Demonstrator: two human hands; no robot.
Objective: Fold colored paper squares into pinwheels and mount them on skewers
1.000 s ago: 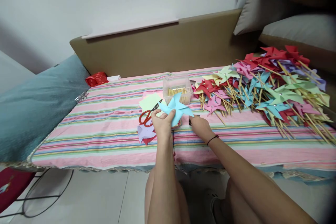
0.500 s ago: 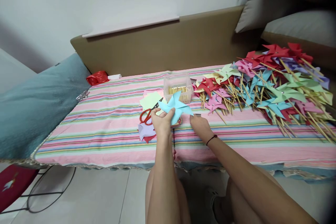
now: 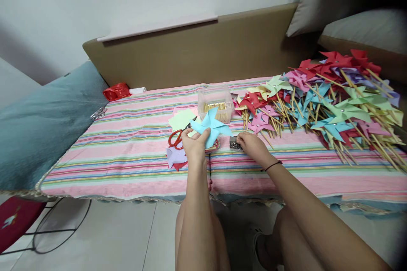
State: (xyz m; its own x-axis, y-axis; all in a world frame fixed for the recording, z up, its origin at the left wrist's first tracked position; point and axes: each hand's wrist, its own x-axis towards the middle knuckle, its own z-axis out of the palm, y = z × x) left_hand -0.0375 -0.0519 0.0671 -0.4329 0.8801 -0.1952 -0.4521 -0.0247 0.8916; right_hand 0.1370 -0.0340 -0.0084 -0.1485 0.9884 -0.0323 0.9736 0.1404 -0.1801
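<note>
My left hand [image 3: 194, 146] grips a light blue paper pinwheel [image 3: 212, 127] between thumb and fingers; no stick shows on it. To the right, my right hand [image 3: 252, 146] has its fingers pinched together at a small dark box of shiny metal bits [image 3: 235, 143]. Whatever those fingertips hold is too small to make out. Beside my left hand lie scissors with red-orange handles [image 3: 174, 139], over pale green paper sheets [image 3: 182, 119]. Just below them is a folded lilac paper piece [image 3: 176, 157] with red paper under it.
A clear plastic box of short sticks [image 3: 216, 114] stands behind the pinwheel. Finished pinwheels on sticks [image 3: 337, 114] are heaped at the right. A red plastic bag [image 3: 117, 92] sits far left, by a teal cushion [image 3: 54, 127]. The striped cloth [image 3: 127, 178] ends at the front edge.
My right hand has moved slightly right and up, uncovering the small box of metal bits. My left hand still holds the blue pinwheel in nearly the same place.
</note>
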